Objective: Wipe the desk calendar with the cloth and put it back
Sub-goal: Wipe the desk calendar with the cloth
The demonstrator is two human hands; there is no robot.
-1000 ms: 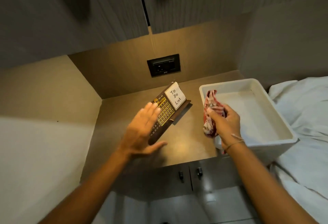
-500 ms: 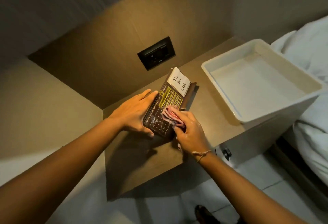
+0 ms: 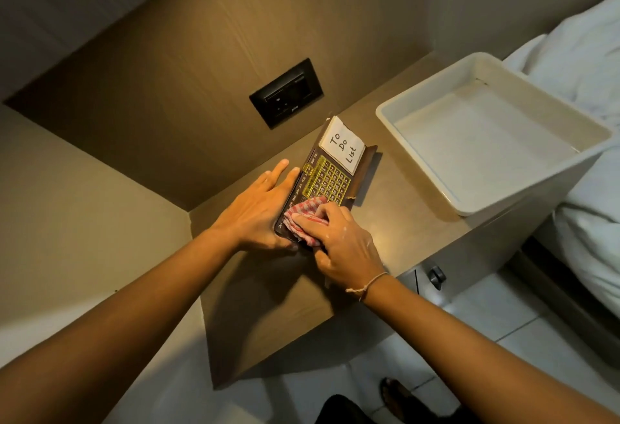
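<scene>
A dark brown desk calendar (image 3: 327,178) with a yellow date grid and a white "To Do List" note stands tilted on the brown desk top (image 3: 385,219). My left hand (image 3: 258,209) grips its left edge and lower corner. My right hand (image 3: 339,239) presses a red and white checked cloth (image 3: 307,219) flat against the calendar's lower face. The cloth and my fingers hide the calendar's bottom part.
A white plastic tub (image 3: 419,168) sits on the desk to the right, close to the calendar. A black wall socket (image 3: 287,93) is behind it. White bedding (image 3: 583,88) lies at the far right. A cupboard knob (image 3: 436,277) and tiled floor show below the desk edge.
My right hand brought the cloth from over the tub onto the calendar and slid it down toward the lower end. My left hand closed on the calendar's left edge. The camera tilted down.
</scene>
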